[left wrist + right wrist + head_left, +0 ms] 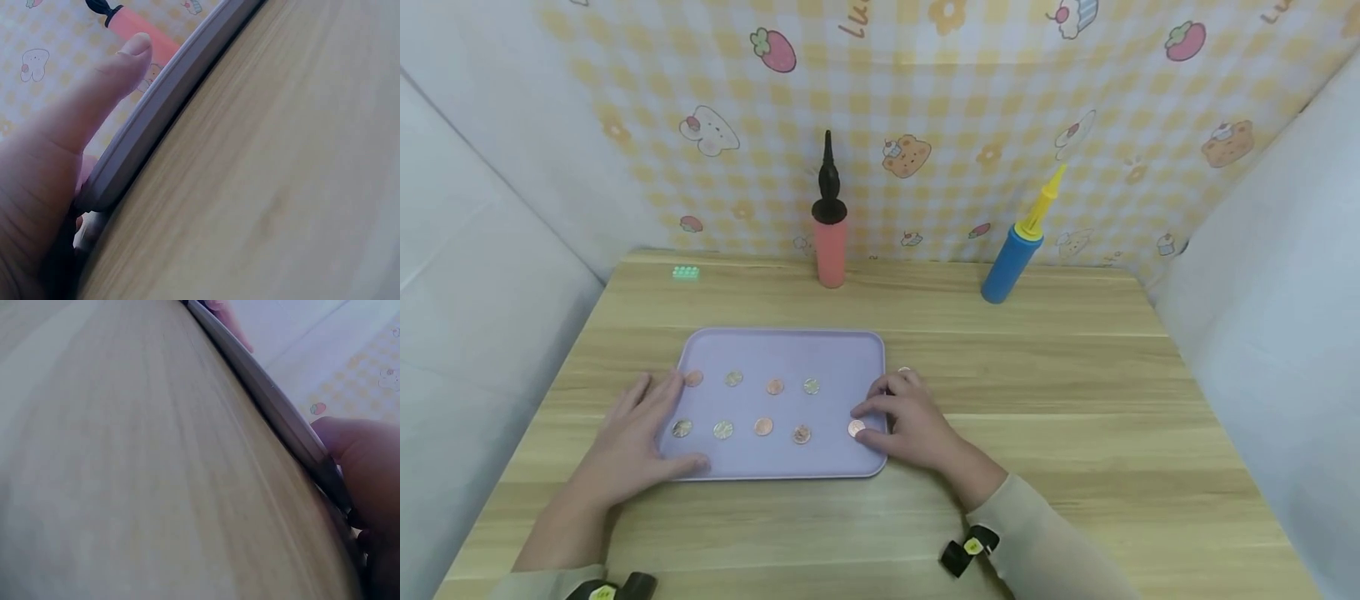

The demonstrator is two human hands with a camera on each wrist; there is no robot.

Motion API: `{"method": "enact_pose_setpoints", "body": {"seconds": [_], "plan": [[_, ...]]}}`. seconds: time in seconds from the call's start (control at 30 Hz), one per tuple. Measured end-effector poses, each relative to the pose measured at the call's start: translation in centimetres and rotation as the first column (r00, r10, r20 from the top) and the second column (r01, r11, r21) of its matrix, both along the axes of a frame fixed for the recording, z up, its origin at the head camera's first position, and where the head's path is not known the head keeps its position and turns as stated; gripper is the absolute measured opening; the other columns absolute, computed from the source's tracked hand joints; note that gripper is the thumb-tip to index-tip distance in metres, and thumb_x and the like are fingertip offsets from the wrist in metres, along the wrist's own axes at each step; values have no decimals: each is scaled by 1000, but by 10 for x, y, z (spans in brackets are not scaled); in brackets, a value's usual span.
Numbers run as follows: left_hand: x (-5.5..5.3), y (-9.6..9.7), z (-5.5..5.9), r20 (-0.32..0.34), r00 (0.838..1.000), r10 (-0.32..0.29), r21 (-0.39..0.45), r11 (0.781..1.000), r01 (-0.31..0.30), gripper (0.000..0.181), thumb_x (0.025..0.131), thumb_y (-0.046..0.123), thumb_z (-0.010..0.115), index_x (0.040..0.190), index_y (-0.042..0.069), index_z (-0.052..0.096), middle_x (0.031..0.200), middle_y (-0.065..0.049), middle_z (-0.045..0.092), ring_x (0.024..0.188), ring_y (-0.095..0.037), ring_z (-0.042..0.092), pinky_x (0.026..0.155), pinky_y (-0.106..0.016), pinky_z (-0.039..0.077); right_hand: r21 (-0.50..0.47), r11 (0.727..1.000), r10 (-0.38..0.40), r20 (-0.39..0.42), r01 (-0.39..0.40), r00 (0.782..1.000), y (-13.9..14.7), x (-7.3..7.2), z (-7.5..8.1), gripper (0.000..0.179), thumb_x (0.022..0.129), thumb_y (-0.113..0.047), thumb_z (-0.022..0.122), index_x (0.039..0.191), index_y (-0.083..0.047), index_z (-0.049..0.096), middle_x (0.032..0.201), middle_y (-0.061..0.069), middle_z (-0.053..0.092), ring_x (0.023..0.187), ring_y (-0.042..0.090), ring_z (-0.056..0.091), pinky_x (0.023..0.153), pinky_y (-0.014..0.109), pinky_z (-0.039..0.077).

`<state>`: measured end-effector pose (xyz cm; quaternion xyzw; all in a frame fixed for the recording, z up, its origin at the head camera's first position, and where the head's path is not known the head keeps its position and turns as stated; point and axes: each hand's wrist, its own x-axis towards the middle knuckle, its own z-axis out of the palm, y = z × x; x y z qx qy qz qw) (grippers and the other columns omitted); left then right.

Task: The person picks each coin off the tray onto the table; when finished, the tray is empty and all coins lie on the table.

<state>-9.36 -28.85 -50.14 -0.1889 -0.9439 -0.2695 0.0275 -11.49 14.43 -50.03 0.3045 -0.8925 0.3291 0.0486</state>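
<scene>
A lilac tray (782, 354) lies on the wooden table, with several copper and silver-coloured coins in two rough rows. My left hand (632, 446) rests at its left edge, fingers spread, the thumb over the front left corner. In the left wrist view that thumb (103, 94) shows above the tray's rim (150, 119). My right hand (913, 421) reaches over the right edge, thumb and index finger curled about a shiny coin (856, 428) at the right end of the front row. The right wrist view hides these fingertips behind the rim.
Behind the tray stand a pink pump with a black nozzle (831, 250) and a leaning blue pump with a yellow nozzle (1011, 267). A small green studded block (686, 272) lies at the back left. Just beyond my right hand, a small round object (904, 369) shows partly.
</scene>
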Motion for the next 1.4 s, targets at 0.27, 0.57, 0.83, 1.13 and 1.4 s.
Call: {"method": "enact_pose_setpoints", "body": {"seconds": [0.27, 0.57, 0.83, 1.13, 1.4], "plan": [[2, 1, 1, -12, 1000, -10, -8, 1000, 10, 133, 71, 53, 95, 167, -3, 22, 169, -29, 27, 156, -61, 7, 128, -60, -9, 63, 998, 17, 61, -21, 998, -1, 4, 11, 16, 88, -29, 90, 103, -30, 86, 114, -4, 59, 115, 22, 47, 99, 46, 39], [5, -1, 4, -1, 1000, -8, -2, 1000, 8, 122, 80, 49, 90, 168, -2, 22, 170, -28, 28, 156, -60, 8, 127, -62, -8, 89, 995, 35, 213, -55, 976, -4, 5, 20, 12, 94, -23, 84, 104, -29, 80, 126, -1, 57, 130, 29, 41, 110, 54, 31], [4, -1, 5, -2, 1000, -6, 10, 1000, 6, 103, 92, 42, 79, 168, 1, 24, 169, -27, 30, 157, -58, 10, 127, -65, -6, 14, 1000, -1, 188, -2, 982, -2, 10, 14, 14, 91, -26, 87, 94, -34, 76, 158, 3, 53, 152, 38, 27, 121, 66, 13], [5, -1, 3, 2, 1000, 2, 2, 1000, -2, 103, 92, 44, 80, 168, 2, 25, 170, -25, 29, 158, -56, 9, 128, -62, -8, -109, 992, 69, 82, -60, 994, 0, 13, 6, 17, 88, -16, 90, 95, -30, 83, 102, -25, 75, 139, 26, 48, 119, 65, 12], [5, -1, 3, 3, 1000, 12, 5, 1000, -12, 97, 95, 42, 76, 168, 3, 27, 170, -24, 30, 158, -56, 10, 128, -61, -6, -178, 981, 87, 56, -76, 995, 1, 11, 3, 30, 78, -19, 97, 105, -24, 87, 101, -20, 77, 124, 22, 57, 116, 61, 24]]}}
